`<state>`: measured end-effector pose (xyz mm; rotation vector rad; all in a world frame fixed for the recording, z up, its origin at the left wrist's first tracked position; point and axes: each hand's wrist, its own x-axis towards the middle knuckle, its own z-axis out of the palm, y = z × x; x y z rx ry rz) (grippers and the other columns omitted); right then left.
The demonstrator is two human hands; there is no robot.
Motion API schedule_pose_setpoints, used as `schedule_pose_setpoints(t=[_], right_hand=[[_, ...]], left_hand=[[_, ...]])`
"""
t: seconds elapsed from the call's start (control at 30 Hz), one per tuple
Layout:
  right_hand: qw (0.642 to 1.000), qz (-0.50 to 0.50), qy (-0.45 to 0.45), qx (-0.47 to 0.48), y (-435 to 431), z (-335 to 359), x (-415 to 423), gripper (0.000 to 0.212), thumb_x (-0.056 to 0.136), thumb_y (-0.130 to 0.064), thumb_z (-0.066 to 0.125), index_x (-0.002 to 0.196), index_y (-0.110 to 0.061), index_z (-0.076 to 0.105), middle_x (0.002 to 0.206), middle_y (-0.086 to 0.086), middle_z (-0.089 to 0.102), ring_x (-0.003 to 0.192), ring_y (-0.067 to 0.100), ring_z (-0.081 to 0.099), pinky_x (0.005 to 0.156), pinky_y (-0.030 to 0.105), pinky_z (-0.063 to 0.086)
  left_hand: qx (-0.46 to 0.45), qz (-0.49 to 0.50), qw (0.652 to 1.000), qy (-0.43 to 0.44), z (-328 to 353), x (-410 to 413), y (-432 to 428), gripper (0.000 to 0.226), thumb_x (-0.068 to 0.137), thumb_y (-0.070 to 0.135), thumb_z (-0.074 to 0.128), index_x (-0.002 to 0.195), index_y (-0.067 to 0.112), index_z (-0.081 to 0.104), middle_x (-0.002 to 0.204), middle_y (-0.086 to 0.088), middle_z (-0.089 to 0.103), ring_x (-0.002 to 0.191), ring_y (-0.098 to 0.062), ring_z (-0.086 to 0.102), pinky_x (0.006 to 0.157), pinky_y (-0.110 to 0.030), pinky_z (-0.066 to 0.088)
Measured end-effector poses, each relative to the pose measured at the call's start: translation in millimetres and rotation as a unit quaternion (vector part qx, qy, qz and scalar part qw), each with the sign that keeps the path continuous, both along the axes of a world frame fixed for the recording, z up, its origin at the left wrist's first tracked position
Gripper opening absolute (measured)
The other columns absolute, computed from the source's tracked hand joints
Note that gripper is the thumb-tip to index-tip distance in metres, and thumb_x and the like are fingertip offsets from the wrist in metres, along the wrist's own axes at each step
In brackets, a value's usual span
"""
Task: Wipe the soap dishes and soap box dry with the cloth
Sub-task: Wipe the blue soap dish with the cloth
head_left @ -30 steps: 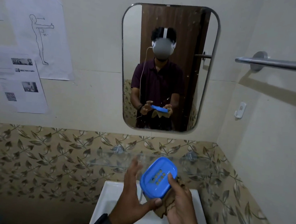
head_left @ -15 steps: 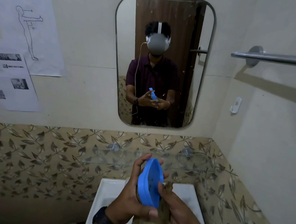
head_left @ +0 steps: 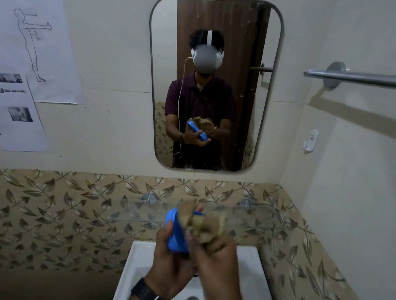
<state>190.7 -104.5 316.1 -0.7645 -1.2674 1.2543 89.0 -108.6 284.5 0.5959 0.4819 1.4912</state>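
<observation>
Left hand (head_left: 169, 265) holds blue soap dish (head_left: 176, 236) on edge above white sink (head_left: 254, 278), fingers (head_left: 167, 231) curled round it. Right hand (head_left: 217, 260) clutches bunched brown cloth (head_left: 205, 225), pressed against the dish.

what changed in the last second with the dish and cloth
The left hand turned the blue soap dish from face-on to edge-on. The right hand bunched the cloth and raised it from below the dish against its right side. Both hands kept their grips, still over the sink.
</observation>
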Motion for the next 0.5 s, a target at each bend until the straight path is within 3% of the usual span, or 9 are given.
schedule_pose_setpoints(t=[0.07,0.1,0.2,0.23,0.33,0.4,0.5], right_hand=[[0.998,0.009,-0.031,0.059,-11,-1,-7,0.025,0.08,0.002,0.075,0.093,-0.018,0.082,0.103,0.002,0.079,0.102,0.02,0.073,0.09,0.038,0.059],[0.994,0.012,-0.059,0.091,-10,0,-4,0.03,0.081,0.005,0.075,0.094,-0.021,0.082,0.105,0.0,0.079,0.102,0.016,0.073,0.089,0.03,0.059],[0.941,0.018,-0.241,0.238,2,6,12,0.03,0.084,-0.008,0.068,0.104,-0.029,0.078,0.109,-0.016,0.076,0.106,-0.001,0.067,0.093,0.017,0.053],[0.925,0.005,-0.286,0.248,6,9,17,0.035,0.081,-0.008,0.062,0.104,-0.028,0.078,0.106,-0.021,0.075,0.102,-0.007,0.065,0.092,0.015,0.052],[0.921,-0.03,-0.309,0.237,10,14,12,0.045,0.074,-0.004,0.055,0.108,-0.028,0.072,0.095,-0.034,0.07,0.095,-0.014,0.064,0.09,0.012,0.052],[0.916,-0.04,-0.299,0.265,6,7,3,0.043,0.08,-0.004,0.063,0.114,-0.029,0.073,0.112,-0.024,0.072,0.108,-0.005,0.065,0.099,0.019,0.051],[0.912,0.026,-0.296,0.283,-1,2,2,0.034,0.09,-0.016,0.067,0.121,-0.027,0.071,0.125,-0.012,0.071,0.121,-0.001,0.06,0.105,0.012,0.043]], left_hand=[[-0.004,0.002,1.0,-0.001,5,0,0,0.103,0.058,0.052,0.088,0.144,0.008,0.052,0.148,-0.035,0.044,0.14,-0.051,0.038,0.118,-0.057,0.029],[-0.007,0.005,1.0,0.0,6,-3,1,0.102,0.06,0.054,0.086,0.145,0.01,0.051,0.149,-0.037,0.041,0.142,-0.051,0.036,0.119,-0.057,0.028],[-0.013,0.018,1.0,-0.003,1,-14,3,0.1,0.065,0.064,0.078,0.144,0.008,0.052,0.141,-0.031,0.052,0.133,-0.046,0.048,0.114,-0.055,0.036],[-0.013,0.016,1.0,-0.004,1,-16,3,0.099,0.067,0.065,0.076,0.145,0.008,0.051,0.142,-0.029,0.052,0.132,-0.045,0.048,0.115,-0.054,0.034],[-0.019,0.027,0.999,-0.001,5,-17,2,0.103,0.066,0.066,0.077,0.146,0.007,0.05,0.143,-0.025,0.052,0.127,-0.039,0.051,0.114,-0.049,0.034],[-0.007,0.031,0.999,0.009,5,-18,3,0.103,0.068,0.067,0.074,0.146,0.006,0.049,0.144,-0.031,0.049,0.13,-0.044,0.049,0.116,-0.053,0.032],[0.01,0.045,0.998,0.039,5,-25,5,0.102,0.07,0.068,0.071,0.144,0.002,0.049,0.141,-0.042,0.043,0.128,-0.051,0.042,0.115,-0.059,0.03]])
